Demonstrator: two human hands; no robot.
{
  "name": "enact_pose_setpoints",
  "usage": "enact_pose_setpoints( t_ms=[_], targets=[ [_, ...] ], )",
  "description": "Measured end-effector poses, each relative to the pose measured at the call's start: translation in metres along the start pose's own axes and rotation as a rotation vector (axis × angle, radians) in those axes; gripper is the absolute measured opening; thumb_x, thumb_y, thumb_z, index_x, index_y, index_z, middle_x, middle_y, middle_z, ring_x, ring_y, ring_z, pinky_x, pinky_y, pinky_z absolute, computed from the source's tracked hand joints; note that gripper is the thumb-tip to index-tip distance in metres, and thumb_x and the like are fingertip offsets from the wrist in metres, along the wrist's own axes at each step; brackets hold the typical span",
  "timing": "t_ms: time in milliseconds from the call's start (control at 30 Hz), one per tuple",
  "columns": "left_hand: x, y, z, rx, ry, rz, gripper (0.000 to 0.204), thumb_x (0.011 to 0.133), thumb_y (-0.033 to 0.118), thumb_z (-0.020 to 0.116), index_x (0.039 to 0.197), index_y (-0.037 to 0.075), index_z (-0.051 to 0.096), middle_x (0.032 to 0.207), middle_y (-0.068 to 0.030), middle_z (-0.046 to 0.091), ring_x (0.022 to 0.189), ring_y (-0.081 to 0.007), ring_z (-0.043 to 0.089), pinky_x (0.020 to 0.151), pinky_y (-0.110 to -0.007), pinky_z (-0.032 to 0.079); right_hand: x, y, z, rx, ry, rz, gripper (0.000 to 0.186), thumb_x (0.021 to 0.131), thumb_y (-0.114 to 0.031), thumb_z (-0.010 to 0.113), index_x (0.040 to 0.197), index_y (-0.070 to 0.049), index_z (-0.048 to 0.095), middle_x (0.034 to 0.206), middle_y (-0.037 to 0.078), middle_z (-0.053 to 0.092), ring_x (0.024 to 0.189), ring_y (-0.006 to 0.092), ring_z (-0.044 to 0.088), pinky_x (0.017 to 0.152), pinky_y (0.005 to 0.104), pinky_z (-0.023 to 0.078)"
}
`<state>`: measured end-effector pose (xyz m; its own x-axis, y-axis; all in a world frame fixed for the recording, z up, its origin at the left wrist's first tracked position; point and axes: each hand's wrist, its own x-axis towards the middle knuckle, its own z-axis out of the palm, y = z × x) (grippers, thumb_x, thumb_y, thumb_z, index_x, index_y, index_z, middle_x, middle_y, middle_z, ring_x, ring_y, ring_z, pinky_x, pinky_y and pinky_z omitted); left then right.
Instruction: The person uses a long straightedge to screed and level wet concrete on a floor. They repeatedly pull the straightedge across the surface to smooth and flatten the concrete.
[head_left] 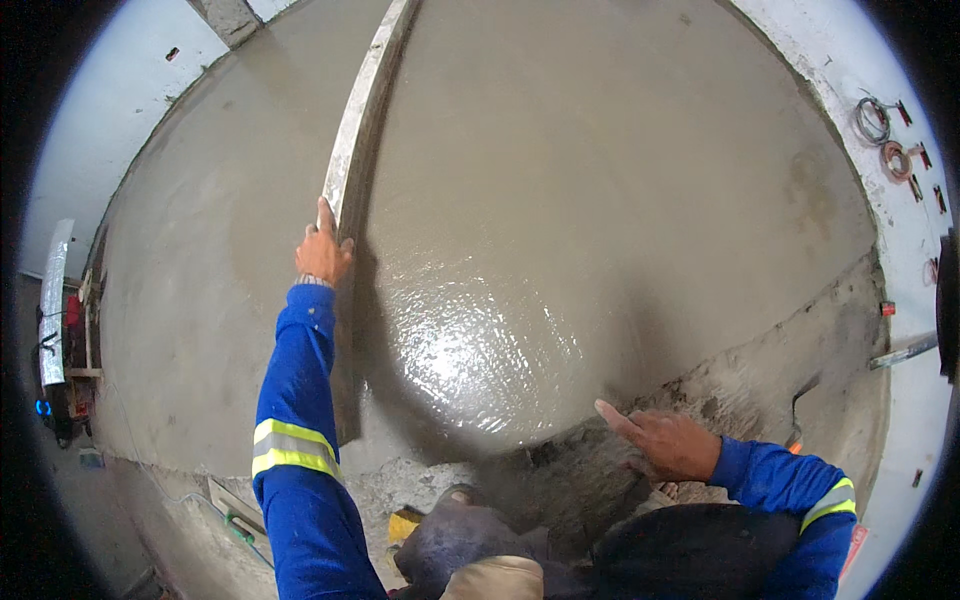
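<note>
Long straightedge (352,130) laid across wet concrete (620,190), running from between eleven and twelve o'clock, where its far end is cut off by the frame, to between seven and eight, where its near end is darkened by shadow and partly covered by the sleeve. At nine to ten o'clock it is grasped by the left hand (323,255), the index finger stretched along it; the grip's underside is hidden. At four o'clock the right hand (670,442) is held near the slab's rough edge, index finger extended; the remaining fingers are mostly concealed, and whether anything is enclosed by them cannot be told. Between six and seven, a yellow object (403,525) is partly hidden by the knee. Toward half past seven, a flat float (240,508) is seen. At two o'clock, cable coils (873,120) are hung on the white wall (835,60).
</note>
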<state>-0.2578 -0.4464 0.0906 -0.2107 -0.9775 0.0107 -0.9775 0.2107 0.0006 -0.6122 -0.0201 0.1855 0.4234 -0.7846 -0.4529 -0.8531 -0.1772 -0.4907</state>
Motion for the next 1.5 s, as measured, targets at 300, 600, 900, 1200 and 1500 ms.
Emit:
enact_pose_setpoints(
  t_ms=[300,600,900,1200,1500],
  targets=[
    [-0.113,-0.009,-0.01,-0.038,0.001,0.004,0.101,0.081,0.027,0.071,0.153,0.018,0.002,0.123,-0.0359,0.052,0.102,-0.0484,0.061,0.086,-0.053,0.051,0.0,-0.015,-0.004,-0.074,0.097,-0.069,0.091,0.083,-0.015,0.063,0.152,-0.009,0.005,0.098,0.023,0.062,0.087,0.0383,0.064,0.074,0.0457,0.054],
    [-0.101,-0.016,-0.006,-0.149,0.066,-0.12,0.092,0.079,0.03,0.072,0.152,0.025,0.018,0.125,-0.0295,0.055,0.11,-0.044,0.058,0.093,-0.055,0.045,-0.008,-0.004,-0.002,-0.001,0.031,-0.008,0.093,0.083,-0.02,0.065,0.152,-0.01,0.003,0.104,0.025,0.061,0.092,0.0402,0.063,0.075,0.0458,0.055],
    [0.057,0.025,-0.004,-0.087,0.039,-0.112,0.091,0.079,0.033,0.072,0.152,0.025,0.017,0.127,-0.0268,0.054,0.111,-0.0417,0.059,0.093,-0.051,0.048,-0.002,0.007,0.002,0.023,-0.031,0.016,0.092,0.083,-0.015,0.063,0.152,-0.008,0.003,0.103,0.026,0.06,0.088,0.0413,0.063,0.074,0.0467,0.054],
    [0.019,0.042,-0.001,-0.029,0.02,-0.048,0.098,0.077,0.032,0.074,0.153,0.029,0.013,0.124,-0.027,0.056,0.105,-0.0409,0.062,0.089,-0.05,0.05,0.007,0.015,0.015,0.011,0.065,-0.048,0.089,0.08,-0.013,0.062,0.151,-0.005,0.008,0.097,0.022,0.061,0.085,0.0377,0.063,0.073,0.0449,0.053],
    [-0.074,0.037,-0.009,0.02,0.007,-0.029,0.098,0.08,0.03,0.072,0.154,0.027,0.006,0.131,-0.0326,0.049,0.101,-0.0448,0.064,0.087,-0.051,0.052,0.009,-0.01,-0.004,-0.075,0.115,-0.118,0.084,0.088,-0.024,0.061,0.151,-0.005,0.009,0.095,0.019,0.061,0.085,0.0345,0.063,0.074,0.0415,0.054]
  ],
)
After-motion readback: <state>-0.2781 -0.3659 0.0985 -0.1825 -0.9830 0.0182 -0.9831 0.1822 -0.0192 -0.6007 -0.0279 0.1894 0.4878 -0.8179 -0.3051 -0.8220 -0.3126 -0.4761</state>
